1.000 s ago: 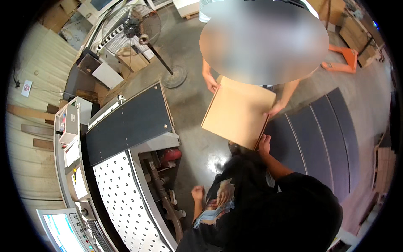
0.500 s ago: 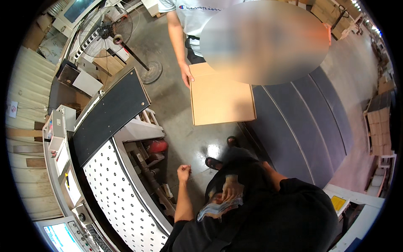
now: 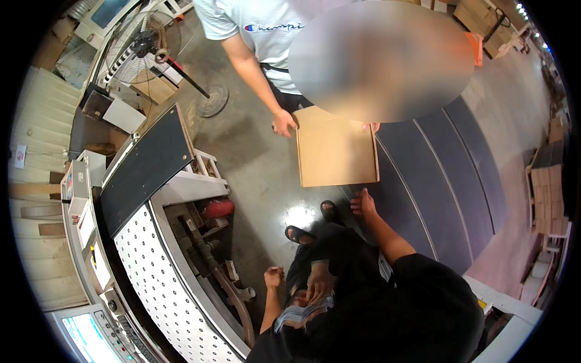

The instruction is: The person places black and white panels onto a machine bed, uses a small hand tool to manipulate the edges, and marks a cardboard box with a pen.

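A flat brown cardboard box is held out in front of me by a co-worker in a pale T-shirt. The co-worker's hand grips its left edge, and fingers of another hand show at its far right corner. Just below the box's near right corner is my right hand, its fingers apart, nothing in it and not touching the cardboard. My left hand hangs low by my left side, loosely closed, with nothing visible in it. It is nearest to the white perforated machine table.
To the left runs the white dotted table with a black extension board. A screen panel sits at lower left. A standing fan is at far left. Dark grey panels lie at right, with stacked cardboard beyond.
My right hand has come forward from beside my body to near the box. The co-worker and box appear further right in the view. My left hand stays low and closed.
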### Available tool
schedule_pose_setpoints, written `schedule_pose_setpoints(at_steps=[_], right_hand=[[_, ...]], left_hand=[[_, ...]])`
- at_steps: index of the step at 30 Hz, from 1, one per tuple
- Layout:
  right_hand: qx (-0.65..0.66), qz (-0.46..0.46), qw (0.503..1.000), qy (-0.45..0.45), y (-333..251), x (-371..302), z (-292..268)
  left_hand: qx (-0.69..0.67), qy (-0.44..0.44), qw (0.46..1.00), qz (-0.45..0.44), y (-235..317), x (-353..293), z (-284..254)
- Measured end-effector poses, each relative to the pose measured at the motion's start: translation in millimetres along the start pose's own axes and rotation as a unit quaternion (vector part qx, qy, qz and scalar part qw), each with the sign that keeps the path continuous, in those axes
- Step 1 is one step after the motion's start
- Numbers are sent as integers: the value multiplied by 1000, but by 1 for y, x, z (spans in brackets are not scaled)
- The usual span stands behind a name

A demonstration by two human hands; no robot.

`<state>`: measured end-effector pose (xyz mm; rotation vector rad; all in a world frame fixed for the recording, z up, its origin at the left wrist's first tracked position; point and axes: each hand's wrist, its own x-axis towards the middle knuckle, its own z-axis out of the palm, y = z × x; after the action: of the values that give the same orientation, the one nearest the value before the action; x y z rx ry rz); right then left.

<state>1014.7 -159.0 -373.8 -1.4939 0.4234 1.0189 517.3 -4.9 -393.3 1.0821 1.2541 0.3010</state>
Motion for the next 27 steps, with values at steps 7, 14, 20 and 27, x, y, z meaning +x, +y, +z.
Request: schedule_pose_setpoints(at_steps=[7, 14, 20, 27], right_hand=[[-118, 25, 992, -38, 31, 5, -36], [-170, 85, 982, 2, 63, -13, -90], [-146, 79, 986, 27, 56, -10, -111], [-104, 58, 993, -12, 55, 14, -96]], left_hand=[[16, -12, 999, 44, 97, 48, 52], [105, -50, 993, -32, 98, 46, 82], [118, -81, 989, -25, 76, 40, 76], [127, -60, 990, -19, 101, 36, 90]])
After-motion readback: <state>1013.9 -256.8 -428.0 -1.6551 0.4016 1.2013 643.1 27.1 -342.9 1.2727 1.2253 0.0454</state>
